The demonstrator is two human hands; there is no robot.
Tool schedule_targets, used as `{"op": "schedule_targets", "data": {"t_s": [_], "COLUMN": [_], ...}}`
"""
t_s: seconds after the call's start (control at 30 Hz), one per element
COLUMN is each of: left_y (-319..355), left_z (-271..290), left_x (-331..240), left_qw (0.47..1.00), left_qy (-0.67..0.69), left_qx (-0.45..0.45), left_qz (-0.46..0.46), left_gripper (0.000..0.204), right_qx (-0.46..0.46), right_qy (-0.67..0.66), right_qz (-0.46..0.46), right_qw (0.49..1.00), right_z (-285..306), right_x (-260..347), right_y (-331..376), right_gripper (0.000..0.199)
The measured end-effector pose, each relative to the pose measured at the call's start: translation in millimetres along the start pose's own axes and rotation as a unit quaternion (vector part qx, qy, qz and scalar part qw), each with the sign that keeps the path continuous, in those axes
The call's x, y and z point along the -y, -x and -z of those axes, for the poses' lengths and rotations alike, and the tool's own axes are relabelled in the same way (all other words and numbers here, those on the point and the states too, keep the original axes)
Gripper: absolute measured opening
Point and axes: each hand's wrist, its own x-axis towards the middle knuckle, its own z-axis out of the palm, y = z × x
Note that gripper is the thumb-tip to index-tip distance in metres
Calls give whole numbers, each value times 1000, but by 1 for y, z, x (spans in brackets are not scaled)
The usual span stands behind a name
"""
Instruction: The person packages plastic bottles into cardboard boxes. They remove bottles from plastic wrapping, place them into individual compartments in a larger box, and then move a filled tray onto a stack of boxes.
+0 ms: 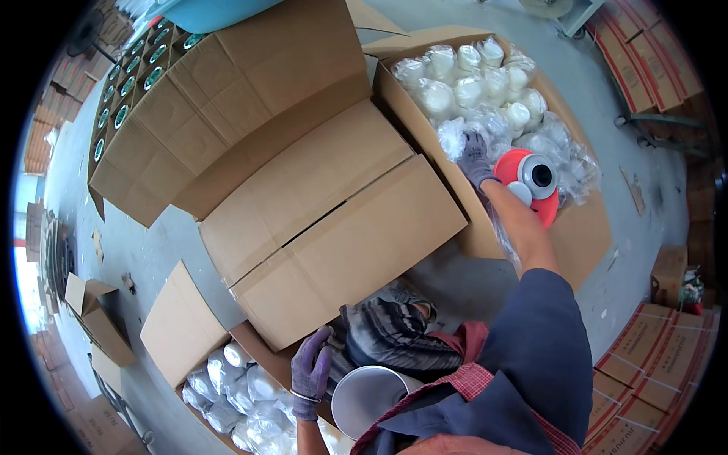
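My right hand [475, 157], in a grey-purple glove, reaches into the open carton [470, 216] at the upper right. Its fingers are closed on a crumpled clear plastic bag [453, 139]; what the bag holds is hidden. Around it lie several white cylindrical containers [497, 82] in clear bags. A red piece [544, 208] with a grey, black-centred round part rests by my right wrist. My left hand [311, 371], in a purple glove, is raised beside a lower-left carton of bagged white containers [220, 373]. Its fingers are slightly bent and apart, holding nothing.
A large carton [334, 220] with its top flaps folded in stands before me. Behind its raised flap is a divided box of green-ringed round items [152, 78]. A pale blue tub [216, 9] sits above. A white bucket [371, 394] stands at my lap. Stacked cartons [644, 356] line the right.
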Motion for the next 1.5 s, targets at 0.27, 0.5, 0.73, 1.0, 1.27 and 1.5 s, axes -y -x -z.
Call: {"op": "schedule_targets", "data": {"t_s": [0.27, 0.5, 0.73, 1.0, 1.27, 1.5], "left_y": [-10, -11, -58, -258, -251, -212], "left_z": [-2, -5, -5, -116, -134, -65], "left_x": [2, -6, -5, -48, -44, 38], "left_qw": [1000, 1000, 976, 886, 895, 919], "left_qy": [-4, -4, -108, -315, -252, -253], "left_qx": [8, 18, 179, 187, 221, 221], "left_qz": [14, 20, -53, -285, -296, -207], "left_gripper": [34, 34, 33, 38, 37, 37], "right_qx": [-132, 15, 152, 404, 358, 89], "right_qy": [-363, -376, -479, -68, -88, 618], "right_qz": [31, -19, -100, -109, -22, 375], "right_qw": [922, 926, 859, 906, 929, 685], "right_z": [65, -98, -197, -127, -82, 22], "right_x": [69, 96, 15, 46, 41, 58], "right_y": [-65, -35, 21, 17, 35, 55], "right_gripper": [37, 46, 39, 42, 45, 47]}}
